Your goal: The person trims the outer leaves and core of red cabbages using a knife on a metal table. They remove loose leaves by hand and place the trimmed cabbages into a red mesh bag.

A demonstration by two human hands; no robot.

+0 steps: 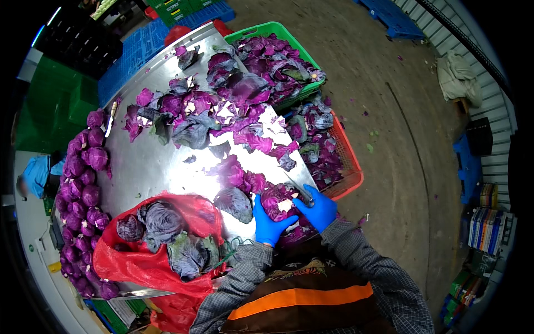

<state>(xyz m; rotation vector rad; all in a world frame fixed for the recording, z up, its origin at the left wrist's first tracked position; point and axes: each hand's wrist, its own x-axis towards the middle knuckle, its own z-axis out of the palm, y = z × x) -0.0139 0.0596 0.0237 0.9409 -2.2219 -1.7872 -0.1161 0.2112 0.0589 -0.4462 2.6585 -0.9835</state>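
Both hands wear blue gloves. My left hand (267, 225) grips a red cabbage (276, 199) by its near side, at the table's front right edge. The cabbage's pale cut stem end (285, 205) faces up. In my right hand (319, 211) is a knife (298, 185), its blade angled towards the cabbage's far right side and the handle mostly hidden by the fingers. Loose purple outer leaves (233, 169) lie just beyond the cabbage. A dark outer leaf (235, 203) rests to the left of my left hand.
A red mesh sack (137, 267) of untrimmed cabbages lies on the metal table (129, 163). Trimmed cabbages (75, 208) line its left edge near another knife (111, 119). Leaves fill a green crate (306, 56) and a red crate (352, 167) at the right. A person (36, 175) is at far left.
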